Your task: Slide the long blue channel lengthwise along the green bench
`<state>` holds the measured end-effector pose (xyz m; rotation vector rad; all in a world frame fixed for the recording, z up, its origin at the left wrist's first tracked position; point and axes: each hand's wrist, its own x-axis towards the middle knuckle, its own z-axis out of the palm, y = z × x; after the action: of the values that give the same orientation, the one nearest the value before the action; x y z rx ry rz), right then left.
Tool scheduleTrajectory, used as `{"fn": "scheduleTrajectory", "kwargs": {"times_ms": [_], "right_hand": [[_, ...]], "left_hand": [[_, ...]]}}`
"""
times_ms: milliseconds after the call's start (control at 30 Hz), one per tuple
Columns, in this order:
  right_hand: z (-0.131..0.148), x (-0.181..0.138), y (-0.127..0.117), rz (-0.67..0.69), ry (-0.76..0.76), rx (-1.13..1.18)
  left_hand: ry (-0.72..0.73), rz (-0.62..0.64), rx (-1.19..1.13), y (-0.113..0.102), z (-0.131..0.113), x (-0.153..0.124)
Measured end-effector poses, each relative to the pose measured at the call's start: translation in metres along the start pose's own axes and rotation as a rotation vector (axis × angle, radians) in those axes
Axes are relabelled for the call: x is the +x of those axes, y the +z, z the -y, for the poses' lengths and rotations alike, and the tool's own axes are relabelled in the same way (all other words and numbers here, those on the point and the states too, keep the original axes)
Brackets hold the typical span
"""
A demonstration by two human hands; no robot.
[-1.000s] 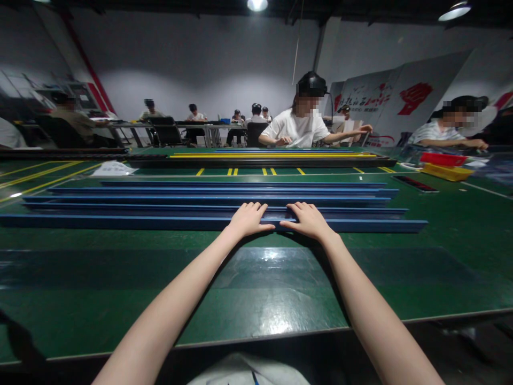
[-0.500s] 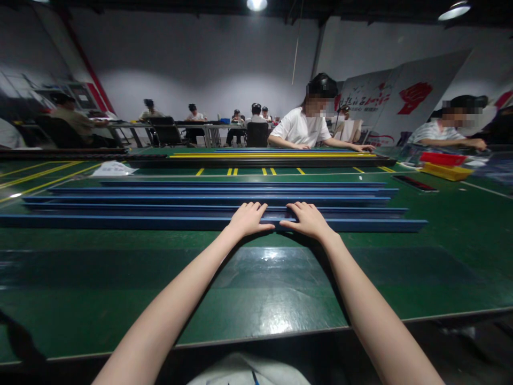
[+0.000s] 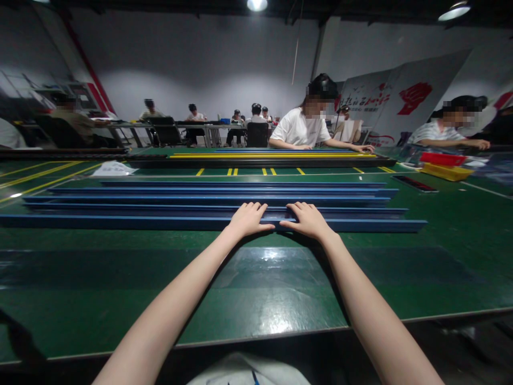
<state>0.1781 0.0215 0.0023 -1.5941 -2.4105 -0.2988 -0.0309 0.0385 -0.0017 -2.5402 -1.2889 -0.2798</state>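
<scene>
Several long blue channel-shaped strips lie side by side across the green table, running left to right. My left hand (image 3: 249, 218) rests over the nearest blue strip (image 3: 140, 222), its fingers stretched forward and its thumb pointing inward along the strip's front side. Just to the right, my right hand (image 3: 308, 218) lies on the same strip, fingers spread and thumb pointing left. A small gap separates the two thumbs. The fingertips of both hands reach the second blue strip (image 3: 372, 212); whether they press on it I cannot tell. Both palms face down, partly hiding the strips.
Clear plastic film (image 3: 132, 267) covers part of the green table (image 3: 441, 299) before me. Yellow and black strips (image 3: 272, 155) lie farther back, near a co-worker (image 3: 301, 127). Red and yellow trays (image 3: 447, 170), a dark flat object (image 3: 414, 183) and white paper (image 3: 114, 169) are also there.
</scene>
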Motion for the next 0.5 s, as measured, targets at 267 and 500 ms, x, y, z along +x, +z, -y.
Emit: {"fn": "scheduleTrajectory", "kwargs": {"times_ms": [267,500], "right_hand": [[-0.0003,-0.0006,0.0008,-0.005,0.003,-0.009],[-0.0015,-0.0001,0.0016,-0.006,-0.006,-0.009]], "left_hand": [[0.001,0.002,-0.004,0.0017,0.0002,0.0005],[-0.004,0.005,0.003,0.0008,-0.0007,0.0001]]}}
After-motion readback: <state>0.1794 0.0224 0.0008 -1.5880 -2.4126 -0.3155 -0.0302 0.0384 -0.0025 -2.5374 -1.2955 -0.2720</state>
